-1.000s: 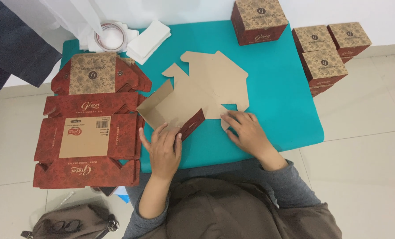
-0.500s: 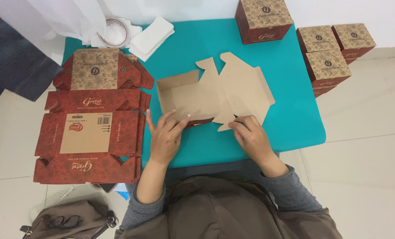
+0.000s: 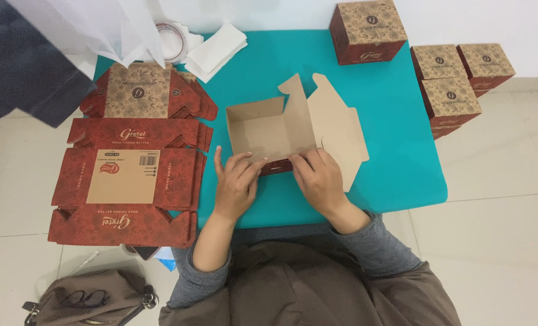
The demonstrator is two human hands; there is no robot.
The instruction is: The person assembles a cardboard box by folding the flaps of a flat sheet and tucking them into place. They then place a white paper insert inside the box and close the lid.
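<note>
Hands press on a half-folded cardboard box (image 3: 281,130) lying near the middle of a teal surface (image 3: 395,151), seen from above. The box shows its plain brown inside, with one shallow open tray formed and loose flaps spread to its right. The left hand (image 3: 235,181) rests at the box's near edge, fingers (image 3: 245,164) bent and pinching the low front wall. The right hand (image 3: 318,178) lies just beside it, fingers flat and close together, pressing a flap down against the same edge. Left of the box, hanging over the surface's edge, lies a stack of flat unfolded boxes (image 3: 130,175), dark red with printed panels. Beyond the box, at the far edge, stands one finished red-and-tan box (image 3: 368,30). Three more finished boxes (image 3: 456,84) sit off to the right of it, on the floor. White folded paper (image 3: 217,51) and a roll of tape (image 3: 172,39) lie beyond the flat stack. A brown bag (image 3: 94,299) rests on the floor, nearer than the stack.
</note>
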